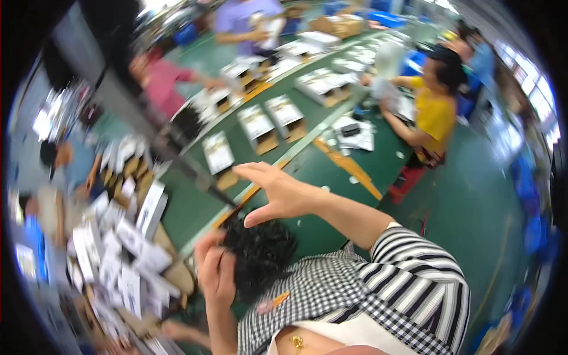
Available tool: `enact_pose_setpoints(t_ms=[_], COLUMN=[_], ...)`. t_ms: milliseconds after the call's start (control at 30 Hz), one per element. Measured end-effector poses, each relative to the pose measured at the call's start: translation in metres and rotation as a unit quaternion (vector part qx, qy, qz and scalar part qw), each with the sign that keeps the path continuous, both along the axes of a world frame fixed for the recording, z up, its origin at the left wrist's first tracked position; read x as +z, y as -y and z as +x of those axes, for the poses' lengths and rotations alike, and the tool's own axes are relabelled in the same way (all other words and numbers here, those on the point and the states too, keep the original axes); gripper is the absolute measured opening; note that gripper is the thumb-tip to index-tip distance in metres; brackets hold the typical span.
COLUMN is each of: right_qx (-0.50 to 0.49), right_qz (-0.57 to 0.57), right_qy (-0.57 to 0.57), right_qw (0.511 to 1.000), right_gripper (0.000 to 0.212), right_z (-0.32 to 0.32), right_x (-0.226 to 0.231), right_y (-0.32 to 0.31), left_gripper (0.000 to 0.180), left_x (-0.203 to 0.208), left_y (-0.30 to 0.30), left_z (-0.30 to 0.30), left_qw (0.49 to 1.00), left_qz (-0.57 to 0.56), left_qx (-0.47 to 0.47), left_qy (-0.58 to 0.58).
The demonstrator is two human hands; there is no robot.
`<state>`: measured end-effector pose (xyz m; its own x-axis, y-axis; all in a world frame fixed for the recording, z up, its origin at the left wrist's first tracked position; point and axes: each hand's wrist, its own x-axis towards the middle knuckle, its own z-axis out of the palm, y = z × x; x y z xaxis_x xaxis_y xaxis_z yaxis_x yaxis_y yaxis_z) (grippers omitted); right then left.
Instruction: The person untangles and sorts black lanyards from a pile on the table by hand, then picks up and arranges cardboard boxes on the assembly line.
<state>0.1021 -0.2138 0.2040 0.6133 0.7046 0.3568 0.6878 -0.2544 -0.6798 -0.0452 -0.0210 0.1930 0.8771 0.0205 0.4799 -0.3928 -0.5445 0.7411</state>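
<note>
My right hand [278,190] reaches out over the green work table, its fingers stretched and the thumb apart, with nothing in it. Lower and to the left, my left hand [216,266] is raised with bent fingers, slightly blurred. Anything inside those fingers is hidden from view. Right beside it, close against my checked apron, lies a tangled black heap [260,254]; its strands are too blurred to name. Beyond my right hand, a white box [219,152] with an open brown flap stands on the green conveyor belt [189,204].
More white boxes [255,122] stand along the belt. A dark metal post [171,148] rises at left, near a pile of white cartons [127,260]. At right, a person in yellow [435,109] handles a pale bag. Other people work across the belt and at left.
</note>
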Motion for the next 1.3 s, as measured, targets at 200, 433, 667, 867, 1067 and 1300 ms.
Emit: enact_pose_setpoints(t_ms=[200,433,667,867,1067,1300], right_qx=[0.306,0.344,0.318,0.121,0.286,0.342], right_qz=[-0.045,-0.114,-0.128,-0.14,-0.155,-0.074], right_qy=[-0.579,-0.373,-0.133,0.449,0.499,0.33], right_qw=[0.754,0.854,0.93,0.874,0.803,0.877], right_gripper=[0.015,0.015,0.024,0.059,0.052,0.017], right_z=[-0.069,-0.065,-0.051,-0.014,-0.006,-0.009], right_x=[-0.032,-0.044,-0.113,-0.23,-0.256,-0.133], right_y=[-0.075,-0.107,-0.241,-0.401,-0.45,-0.305], left_gripper=[0.024,0.027,0.037,0.019,0.011,0.032], left_x=[0.028,-0.043,-0.087,-0.12,-0.116,-0.08], left_y=[-0.023,-0.034,-0.078,-0.119,-0.129,-0.135], left_z=[0.002,-0.054,-0.115,-0.15,-0.154,-0.109], left_qw=[0.734,0.951,0.822,0.863,0.69,0.746], left_qz=[-0.658,-0.023,-0.266,0.004,-0.621,-0.628], left_qx=[-0.144,0.293,0.463,0.502,0.366,0.221], left_qy=[-0.088,-0.094,-0.196,-0.061,-0.065,-0.003])
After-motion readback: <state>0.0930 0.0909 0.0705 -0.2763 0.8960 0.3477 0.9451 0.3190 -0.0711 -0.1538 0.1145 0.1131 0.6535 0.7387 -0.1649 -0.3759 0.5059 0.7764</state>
